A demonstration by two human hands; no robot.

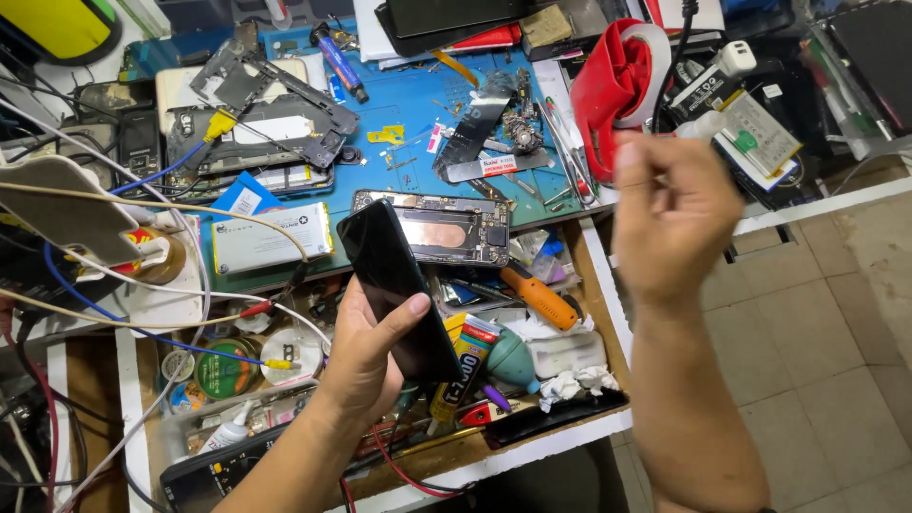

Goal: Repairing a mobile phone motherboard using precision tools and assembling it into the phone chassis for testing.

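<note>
Two hands: both are the person's own, raised over a cluttered repair table point(418, 95).
Left hand point(366, 356): closed around a dark phone point(399, 285), thumb laid across its glossy face and fingers behind, so the slab stands tilted and steady above the open drawer point(532, 432).
Dark phone: in the air, near the table's front edge, just below an opened phone body point(432, 228) that lies flat on the blue mat with its insides facing up, apparently kept within easy reach.
Right hand point(670, 214): lifted well to the right of the phone, fingers curled loosely inward; it is blurred, and I cannot tell whether anything small is pinched in them.
Drawer: pulled out under the table, holding an orange-handled screwdriver point(537, 294), a glue tube point(461, 366) and wads of white tissue point(575, 383), close under the working hands.
Table back: a red tape roll point(617, 81), a flat white battery point(271, 237) and loose phone frames point(256, 123), pushed away from the front edge.
</note>
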